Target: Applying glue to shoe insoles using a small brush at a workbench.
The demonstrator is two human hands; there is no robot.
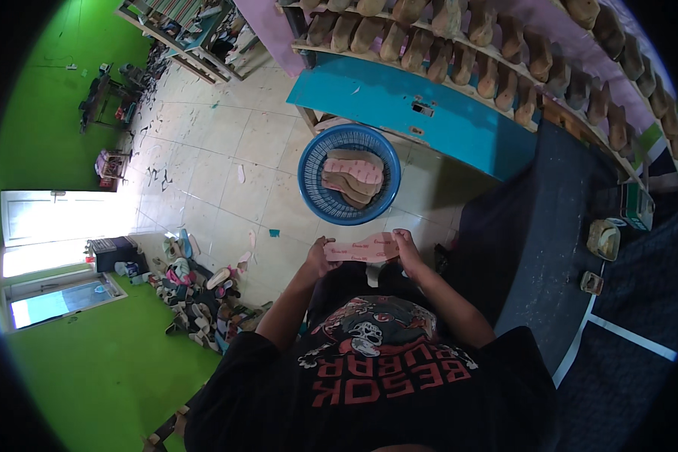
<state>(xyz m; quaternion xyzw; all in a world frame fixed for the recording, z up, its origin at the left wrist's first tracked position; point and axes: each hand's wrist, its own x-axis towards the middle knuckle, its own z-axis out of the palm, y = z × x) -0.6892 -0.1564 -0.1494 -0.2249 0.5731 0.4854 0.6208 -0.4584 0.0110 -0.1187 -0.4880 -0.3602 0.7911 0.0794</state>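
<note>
Between my two hands I hold a pink printed shoe insole [361, 248] level above my lap. My left hand [322, 258] is closed on one end of it, and my right hand [406, 251] grips the other end. Just beyond them a round blue plastic basket [309, 201] stands on the tiled floor. Several more insoles [354, 177] lie stacked in the basket, some pink with print, some brown.
A blue bench [399, 98] stands beyond the basket, below shelves of wooden shoe lasts [437, 60]. To my right is a dark-covered table [531, 248] with a glass jar [603, 239]. A heap of shoes [203, 301] lies at left, scraps on the floor.
</note>
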